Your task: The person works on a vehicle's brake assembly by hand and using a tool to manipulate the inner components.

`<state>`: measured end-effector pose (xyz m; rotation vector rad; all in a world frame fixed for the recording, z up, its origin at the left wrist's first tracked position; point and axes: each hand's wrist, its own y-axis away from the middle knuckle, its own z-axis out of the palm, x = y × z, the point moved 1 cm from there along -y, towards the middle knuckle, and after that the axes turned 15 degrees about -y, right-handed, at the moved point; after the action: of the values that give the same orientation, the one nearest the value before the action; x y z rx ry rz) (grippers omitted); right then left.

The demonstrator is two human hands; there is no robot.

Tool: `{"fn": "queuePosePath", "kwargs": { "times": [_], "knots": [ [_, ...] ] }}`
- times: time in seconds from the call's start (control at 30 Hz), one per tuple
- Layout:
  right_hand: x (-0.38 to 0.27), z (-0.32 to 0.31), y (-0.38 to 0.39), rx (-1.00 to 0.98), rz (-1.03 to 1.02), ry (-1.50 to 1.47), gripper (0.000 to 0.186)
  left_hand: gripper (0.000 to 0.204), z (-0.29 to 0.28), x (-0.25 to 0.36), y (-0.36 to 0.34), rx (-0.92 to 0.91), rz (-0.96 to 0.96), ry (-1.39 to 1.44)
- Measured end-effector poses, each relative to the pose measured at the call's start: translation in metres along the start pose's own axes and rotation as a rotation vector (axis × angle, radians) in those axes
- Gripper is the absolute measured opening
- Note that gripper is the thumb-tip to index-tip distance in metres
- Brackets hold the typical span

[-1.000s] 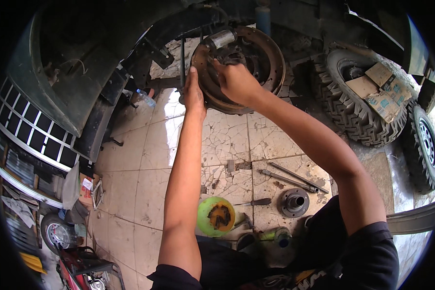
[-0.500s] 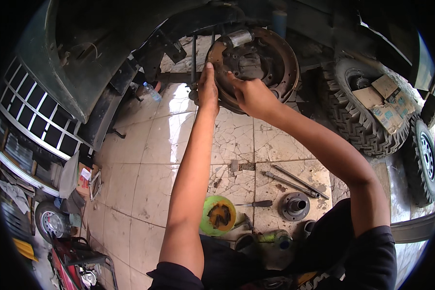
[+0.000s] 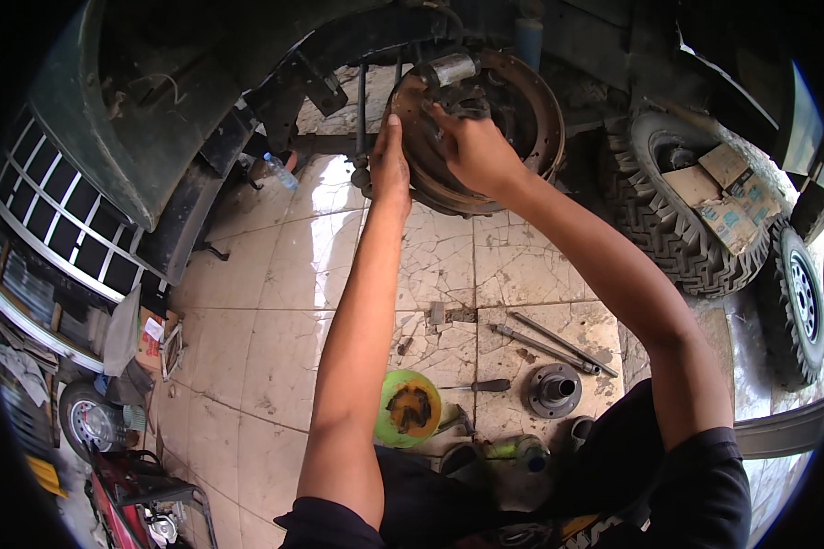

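The brake [image 3: 547, 114] stands at the top of the view, just beyond both hands, its round face toward the person. The left hand [image 3: 389, 165] lies upright along its left edge, thumb uppermost; whether its fingers close behind the rim cannot be told. The right hand [image 3: 481, 154] is in front of the brake's face, just right of the left one and apart from it, its index finger reaching to the inner left part and the others curled; whether it grips anything is hidden. A silver cylinder [image 3: 450, 69] sits above both hands. Nearer the person, on the floor [image 3: 430, 256], lie two rods [image 3: 549, 345], a screwdriver [image 3: 492, 385], a hub [image 3: 553, 391] and a green bowl [image 3: 403, 376].
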<state>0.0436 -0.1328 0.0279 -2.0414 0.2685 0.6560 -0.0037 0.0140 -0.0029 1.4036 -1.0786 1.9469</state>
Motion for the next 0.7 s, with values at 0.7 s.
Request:
{"fn": "queuePosePath", "kwargs": {
  "times": [0.7],
  "knots": [
    [-0.001, 0.008, 0.031, -0.108, 0.005, -0.006, 0.049, 0.066, -0.004, -0.003, 0.003, 0.019, -0.044, -0.015]
  ]
}}
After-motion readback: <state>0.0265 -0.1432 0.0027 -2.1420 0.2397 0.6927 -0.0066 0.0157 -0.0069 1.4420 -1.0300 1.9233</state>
